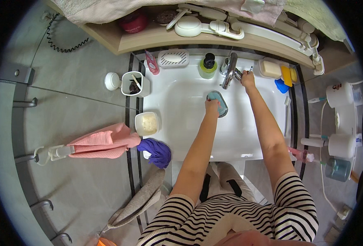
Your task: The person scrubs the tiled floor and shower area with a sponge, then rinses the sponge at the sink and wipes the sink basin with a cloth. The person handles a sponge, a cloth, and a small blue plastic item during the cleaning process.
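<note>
My left hand (212, 106) grips a teal, oval, dark-rimmed container (222, 111), tilted over the basin of a white sink (184, 129). Pinkish fingers show at its middle; whether anything is inside cannot be made out. My right hand (248, 79) is closed around the side lever of a chrome faucet (230, 70), with a thin metal tip showing past the fingers. No water stream is distinct beneath the spout. Left of the faucet stands a green pump bottle (208, 67) with a black top.
A soap dish (173, 58), a pink tube (152, 63) and a white tub (147, 123) line the sink's left side. Purple cloth (155, 152) hangs at the left corner. Soap (270, 69), a blue scraper-like piece (281, 86) and a toothbrush (287, 115) lie right. A wooden shelf (156, 40) overhangs the back.
</note>
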`<move>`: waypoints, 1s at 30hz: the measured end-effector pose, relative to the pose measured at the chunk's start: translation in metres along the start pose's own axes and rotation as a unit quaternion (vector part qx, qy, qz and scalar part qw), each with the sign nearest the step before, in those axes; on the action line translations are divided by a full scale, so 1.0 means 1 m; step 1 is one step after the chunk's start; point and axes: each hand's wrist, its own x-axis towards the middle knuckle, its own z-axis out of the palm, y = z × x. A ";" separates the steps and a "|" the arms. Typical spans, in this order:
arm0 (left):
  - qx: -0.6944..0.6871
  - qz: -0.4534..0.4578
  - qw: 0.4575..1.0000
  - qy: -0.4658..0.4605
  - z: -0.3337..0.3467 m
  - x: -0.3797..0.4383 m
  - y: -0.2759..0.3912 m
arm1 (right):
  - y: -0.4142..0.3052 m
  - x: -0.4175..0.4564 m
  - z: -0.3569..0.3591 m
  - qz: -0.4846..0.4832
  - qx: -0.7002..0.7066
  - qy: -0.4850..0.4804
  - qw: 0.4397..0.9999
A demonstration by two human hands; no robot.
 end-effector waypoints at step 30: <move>0.073 0.026 0.993 0.088 -0.062 -0.016 -0.035 | -0.029 -0.131 0.081 0.324 0.265 -0.526 0.740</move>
